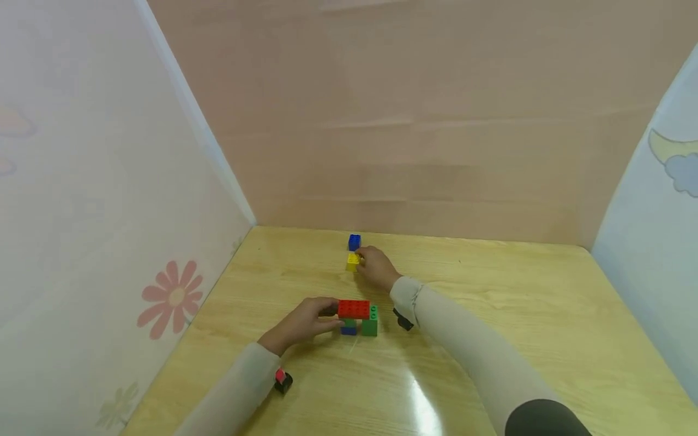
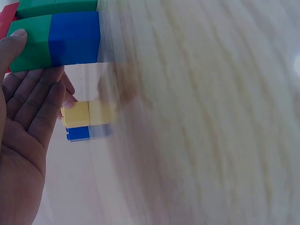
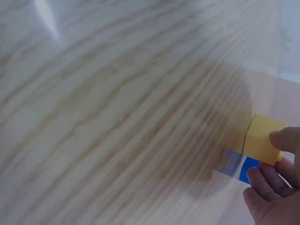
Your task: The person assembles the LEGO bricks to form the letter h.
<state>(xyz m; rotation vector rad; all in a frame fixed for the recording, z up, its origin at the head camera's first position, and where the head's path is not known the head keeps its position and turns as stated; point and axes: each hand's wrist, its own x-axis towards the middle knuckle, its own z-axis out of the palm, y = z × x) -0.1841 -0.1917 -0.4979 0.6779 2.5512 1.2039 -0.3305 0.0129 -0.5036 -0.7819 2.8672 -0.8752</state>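
Observation:
A small bridge of toy building bricks stands on the table, with a red brick [image 1: 353,309] across its top. Under the red brick's left end, a green brick [image 2: 31,42] sits on a blue brick [image 2: 75,38]; the right leg [image 1: 369,327] is green. My left hand [image 1: 305,324] grips the left side, thumb against the green brick and fingers round the far side. Farther back, my right hand [image 1: 377,267] pinches a yellow brick [image 3: 263,139] between thumb and fingers. Just behind the yellow brick is another blue brick [image 1: 354,242], partly hidden by my fingers in the right wrist view.
A small black and red object [image 1: 283,381] lies by my left sleeve. Another dark object [image 1: 403,320] sits beside my right cuff. A brown panel [image 1: 414,151] rises behind the wooden table [image 1: 507,290], with pale decorated walls on the left and right.

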